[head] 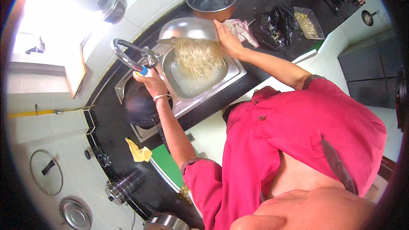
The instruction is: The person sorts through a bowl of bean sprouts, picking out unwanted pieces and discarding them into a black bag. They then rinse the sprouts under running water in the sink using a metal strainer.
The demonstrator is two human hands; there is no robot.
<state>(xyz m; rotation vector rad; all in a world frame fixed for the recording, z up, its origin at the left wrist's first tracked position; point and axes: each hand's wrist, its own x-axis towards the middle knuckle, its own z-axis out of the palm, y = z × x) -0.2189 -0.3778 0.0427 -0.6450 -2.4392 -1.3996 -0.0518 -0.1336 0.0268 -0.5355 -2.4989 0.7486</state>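
My right hand [229, 41] grips the rim side of a tilted stainless steel bowl [189, 29] above the sink. Bean sprouts [199, 58] tumble from the bowl, blurred, towards cloudy water in the right sink basin [220, 83]. My left hand [151, 81], with a bracelet at its wrist, is closed around the spout end of the curved chrome faucet [123, 54], just below a blue ring. Beneath my left forearm a dark wok or pan [140, 105] lies over the left basin.
A large round pot [212, 12] with liquid stands behind the bowl. To its right are a cloth [239, 30], a black plastic bag [274, 28] and a clear tray of sprouts [307, 25]. A yellow cloth [139, 151] and a green board [169, 166] lie on the left counter.
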